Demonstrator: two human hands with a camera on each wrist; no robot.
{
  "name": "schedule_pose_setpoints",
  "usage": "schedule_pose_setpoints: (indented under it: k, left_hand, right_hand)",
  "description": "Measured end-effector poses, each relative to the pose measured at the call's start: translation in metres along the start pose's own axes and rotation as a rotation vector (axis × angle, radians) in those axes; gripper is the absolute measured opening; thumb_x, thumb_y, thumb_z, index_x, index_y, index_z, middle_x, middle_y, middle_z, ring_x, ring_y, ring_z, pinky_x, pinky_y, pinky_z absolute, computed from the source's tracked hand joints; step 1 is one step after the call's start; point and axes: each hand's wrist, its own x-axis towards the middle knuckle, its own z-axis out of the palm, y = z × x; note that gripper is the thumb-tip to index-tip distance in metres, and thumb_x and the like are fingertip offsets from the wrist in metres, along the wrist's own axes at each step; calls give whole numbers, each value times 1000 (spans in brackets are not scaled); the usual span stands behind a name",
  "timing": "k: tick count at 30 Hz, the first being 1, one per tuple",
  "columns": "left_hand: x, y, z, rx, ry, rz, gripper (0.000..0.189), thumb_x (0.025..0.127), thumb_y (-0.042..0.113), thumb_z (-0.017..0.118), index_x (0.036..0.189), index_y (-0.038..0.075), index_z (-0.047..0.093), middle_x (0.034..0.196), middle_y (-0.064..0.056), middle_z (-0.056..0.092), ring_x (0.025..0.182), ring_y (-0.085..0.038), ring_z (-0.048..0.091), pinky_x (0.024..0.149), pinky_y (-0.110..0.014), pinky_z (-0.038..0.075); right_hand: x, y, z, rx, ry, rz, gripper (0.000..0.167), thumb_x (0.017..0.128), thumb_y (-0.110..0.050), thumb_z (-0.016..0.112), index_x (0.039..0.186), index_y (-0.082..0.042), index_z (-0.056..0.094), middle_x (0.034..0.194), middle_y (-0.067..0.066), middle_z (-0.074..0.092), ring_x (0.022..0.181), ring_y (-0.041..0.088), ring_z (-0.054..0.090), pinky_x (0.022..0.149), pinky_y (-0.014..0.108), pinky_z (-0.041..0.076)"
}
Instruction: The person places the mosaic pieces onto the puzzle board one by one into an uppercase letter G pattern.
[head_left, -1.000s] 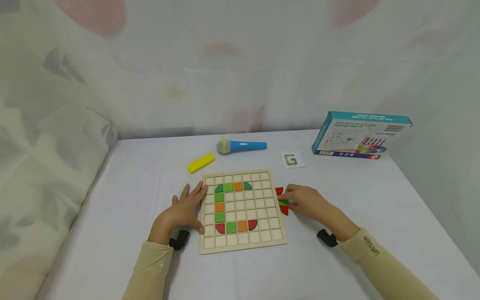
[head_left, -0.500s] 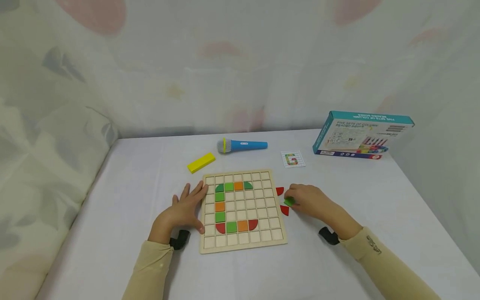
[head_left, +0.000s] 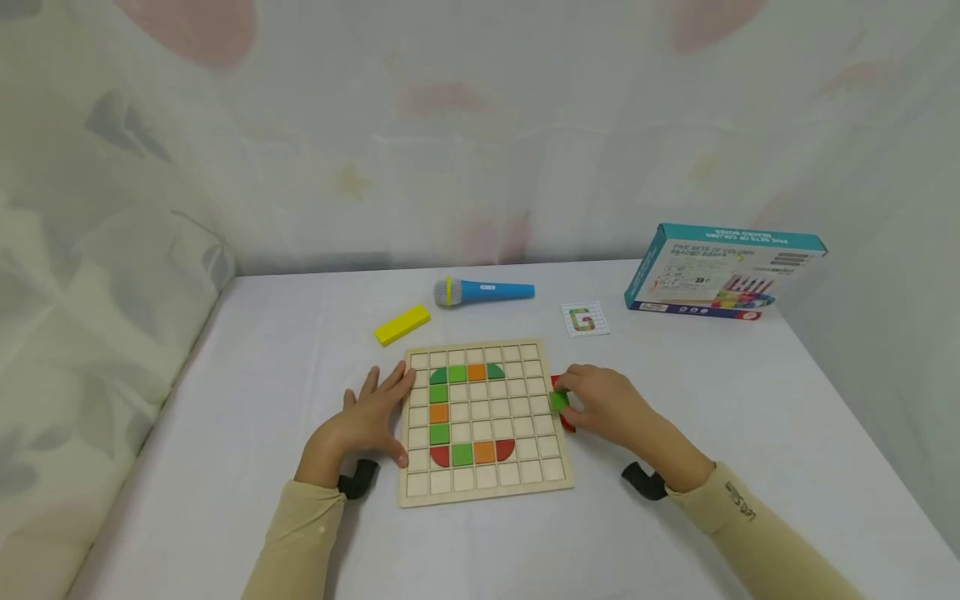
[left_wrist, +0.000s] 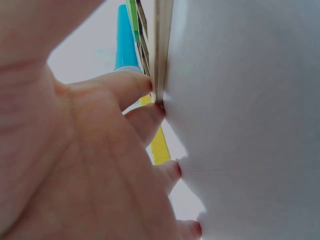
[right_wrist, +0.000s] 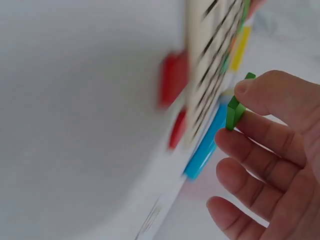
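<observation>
A wooden grid board [head_left: 480, 499] lies flat, with several green, orange and red tiles set in a C-like shape on it. My left hand [head_left: 363, 427] rests at the board's left edge, fingers spread; in the left wrist view its fingertips [left_wrist: 159, 111] touch the board's side. Between thumb and fingers my right hand [head_left: 609, 406] pinches a green tile [right_wrist: 235, 111], raised at the board's right edge. Two red quarter-round pieces, one red piece [right_wrist: 173, 80] nearer and another red piece [right_wrist: 177, 131] farther, lie beside that edge, partly hidden by the right hand in the head view.
Behind the board lie a yellow block [head_left: 402, 326], a blue toy microphone [head_left: 487, 292] and a small card [head_left: 585, 319] with a G pattern. A teal-and-white box [head_left: 720, 271] stands at the back right of the white-covered table [head_left: 187, 467].
My right hand has picked up the green tile from beside the board. It moved slightly right, then back left to the board's edge. The left hand has stayed in place.
</observation>
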Motion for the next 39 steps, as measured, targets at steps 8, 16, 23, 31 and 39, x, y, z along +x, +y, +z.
schedule_pose_setpoints:
  k: [8, 16, 23, 31, 39]
  left_hand:
    - [0, 1, 0, -7, -2, -5, 134, 42, 36, 90, 149, 16, 13, 156, -6, 1, 137, -41, -10, 95, -74, -3]
    - [1, 3, 0, -10, -7, -5, 133, 42, 36, 90, 149, 16, 14, 156, -6, 1, 137, -41, -11, 95, -74, -3]
    - [1, 1, 0, -4, -3, -13, 134, 42, 35, 91, 149, 17, 13, 156, -4, 1, 137, -40, -11, 95, -73, -4]
    - [0, 2, -1, -1, -3, -12, 133, 42, 35, 91, 149, 16, 14, 156, -5, 1, 137, -41, -10, 95, -74, -3]
    - [0, 2, -1, 3, -5, -12, 133, 42, 36, 91, 149, 16, 14, 156, -6, 1, 137, -41, -10, 95, -74, -3]
  right_hand:
    - [21, -41, 22, -16, 19, -165, 17, 75, -23, 72, 90, -14, 69, 79, -9, 58, 66, 4, 47, 59, 19, 44]
    - [30, -55, 31, -59, -78, -167, 8, 77, -22, 71, 79, -17, 66, 67, -11, 45, 60, 6, 41, 52, 20, 34]
    - [31, -58, 29, -57, -97, -169, 14, 78, -30, 72, 83, -17, 69, 68, -10, 45, 60, 6, 40, 53, 19, 35]
    - [29, -57, 30, -45, -86, -164, 17, 79, -28, 72, 92, -17, 70, 74, -9, 49, 63, 6, 43, 55, 19, 38]
    - [32, -56, 33, -16, -78, -109, 14, 76, -27, 75, 84, -17, 69, 72, -11, 48, 64, 6, 44, 55, 19, 38]
